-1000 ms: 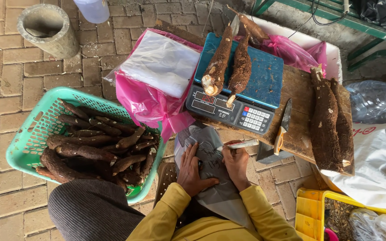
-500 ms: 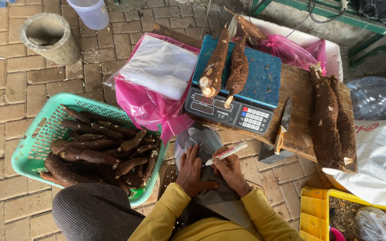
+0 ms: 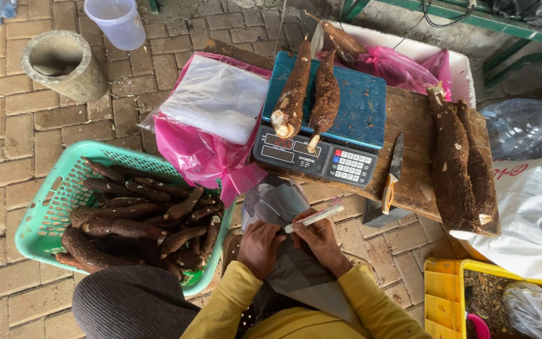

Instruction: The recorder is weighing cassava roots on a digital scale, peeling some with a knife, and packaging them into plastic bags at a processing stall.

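Note:
My right hand (image 3: 318, 241) grips a white pen (image 3: 314, 218), its tip down on a grey plastic bag (image 3: 286, 207) that lies on my lap. My left hand (image 3: 260, 246) presses flat on the same bag, beside the pen tip. Just above the hands stands a blue digital scale (image 3: 359, 103) with two brown cassava roots (image 3: 308, 94) lying on its platform. The scale rests on a wooden board (image 3: 418, 119).
A green basket (image 3: 45, 216) with several cassava roots sits at my left. A pink bag with clear bags (image 3: 211, 103) lies beside the scale. A knife (image 3: 393, 172) and two large roots (image 3: 462, 160) lie on the board. A yellow crate (image 3: 440, 295) is at lower right, a concrete pipe (image 3: 64, 66) upper left.
My right hand has turned the pen from pointing sideways to tip-down on the bag. The view has shifted slightly; the left hand stays on the bag.

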